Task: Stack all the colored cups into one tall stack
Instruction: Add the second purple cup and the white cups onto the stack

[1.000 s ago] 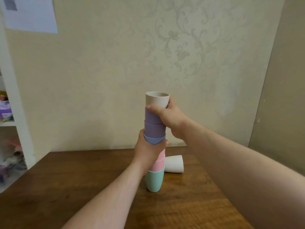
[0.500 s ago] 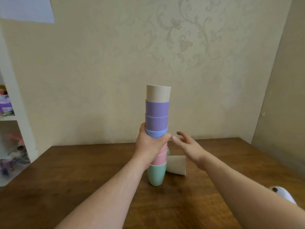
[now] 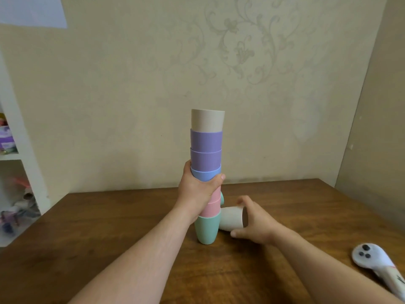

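A tall upright stack of nested plastic cups (image 3: pixel 206 163) stands on the brown wooden table (image 3: pixel 109 227): mint green at the bottom, then pink, blue, two purple and a beige cup on top. A loose cream plastic cup (image 3: pixel 231 217) lies on its side just beside the stack's base, its mouth facing right.

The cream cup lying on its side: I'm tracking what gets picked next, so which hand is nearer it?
Right. The right hand cups the cream cup at its mouth; the left hand grips the stack above it.
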Tool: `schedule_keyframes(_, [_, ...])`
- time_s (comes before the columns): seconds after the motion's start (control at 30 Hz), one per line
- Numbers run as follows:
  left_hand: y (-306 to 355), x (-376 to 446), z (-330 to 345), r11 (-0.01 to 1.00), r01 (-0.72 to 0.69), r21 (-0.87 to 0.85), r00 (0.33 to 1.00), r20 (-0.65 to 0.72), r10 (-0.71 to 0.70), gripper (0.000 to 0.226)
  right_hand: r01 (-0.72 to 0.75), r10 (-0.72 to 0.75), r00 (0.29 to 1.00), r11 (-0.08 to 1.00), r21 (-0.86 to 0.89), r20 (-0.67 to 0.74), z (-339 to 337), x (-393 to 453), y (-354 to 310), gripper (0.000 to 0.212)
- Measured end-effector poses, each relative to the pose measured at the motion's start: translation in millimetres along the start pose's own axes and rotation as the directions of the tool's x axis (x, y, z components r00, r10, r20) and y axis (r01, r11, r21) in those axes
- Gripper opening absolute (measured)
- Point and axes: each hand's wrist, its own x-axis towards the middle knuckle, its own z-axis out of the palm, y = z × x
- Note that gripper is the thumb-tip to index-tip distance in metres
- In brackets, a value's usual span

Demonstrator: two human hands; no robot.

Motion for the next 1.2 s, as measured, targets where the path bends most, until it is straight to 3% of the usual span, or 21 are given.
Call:
schedule_keyframes(0.13, [0.4,0.0,0.9,1.0,-0.006,0.001,1.0,-0.004,0.006,0.056,0.037,-0.034,0.995,0.999,0.019,-0.098,-27.5,2.2,0.3,0.084])
schedule_keyframes(0.3, [3.2,-1.5,-0.1,1.0,-0.005,-0.014,1.0,0.013,0.005,0.056,0.044,-0.045,0.994,0.999,-0.011,-0.096,-21.6,0.6,-9.0,0.095])
schedule_keyframes(0.4, [3.7,-1.7,-0.1,1.0,0.005,-0.029,1.0,0.02,-0.004,0.058,-0.009,0.034,0.987,0.987,0.159,-0.155,-9.7,-0.8,-8.9,0.101])
schedule_keyframes(0.57, [5.4,-1.9,-0.7,0.998,-0.008,-0.059,0.999,0.035,0.01,0.068,-0.115,0.203,0.975,0.817,0.565,-0.096,9.9,-2.9,0.3,0.067])
schedule_keyframes(0.63, [7.8,0.0,-4.3,0.997,-0.028,-0.07,0.996,0.079,0.033,0.085,-0.089,0.218,0.969,0.74,0.667,-0.113,-4.3,-3.4,-11.1,0.057])
schedule_keyframes(0.73, [20.8,5.4,-9.6,0.993,-0.024,-0.112,0.996,0.081,0.034,0.134,0.07,0.22,0.93,0.682,0.728,-0.296,-54.3,4.4,-47.1,0.05])
schedule_keyframes(0.8, [37.6,11.5,-10.3,0.992,-0.02,-0.122,0.999,0.043,0.026,0.145,0.218,0.179,0.887,0.65,0.727,-0.426,-99.3,8.7,-85.0,0.05])
schedule_keyframes(0.9, [67.0,24.8,-5.7,0.992,-0.057,-0.109,0.998,0.029,0.061,0.14,0.436,0.107,0.799,0.574,0.693,-0.592,-162.1,8.4,-151.6,0.053])
schedule_keyframes(0.97, [82.6,32.1,-1.5,0.994,-0.072,-0.086,0.997,0.016,0.074,0.122,0.52,0.046,0.771,0.529,0.671,-0.635,-187.5,5.7,-191.4,0.053])
schedule_keyframes(1.07, [89.2,36.5,1.1,0.998,-0.056,0.002,0.998,0.021,0.056,0.073,0.547,-0.068,0.785,0.542,0.638,-0.616,-193.1,4.0,-228.6,0.054])
schedule_keyframes(1.2, [82.8,37.4,-0.8,0.997,-0.078,-0.015,0.996,0.033,0.078,0.059,0.479,-0.123,0.836,0.642,0.599,-0.535,-170.1,8.5,-239.0,0.054])
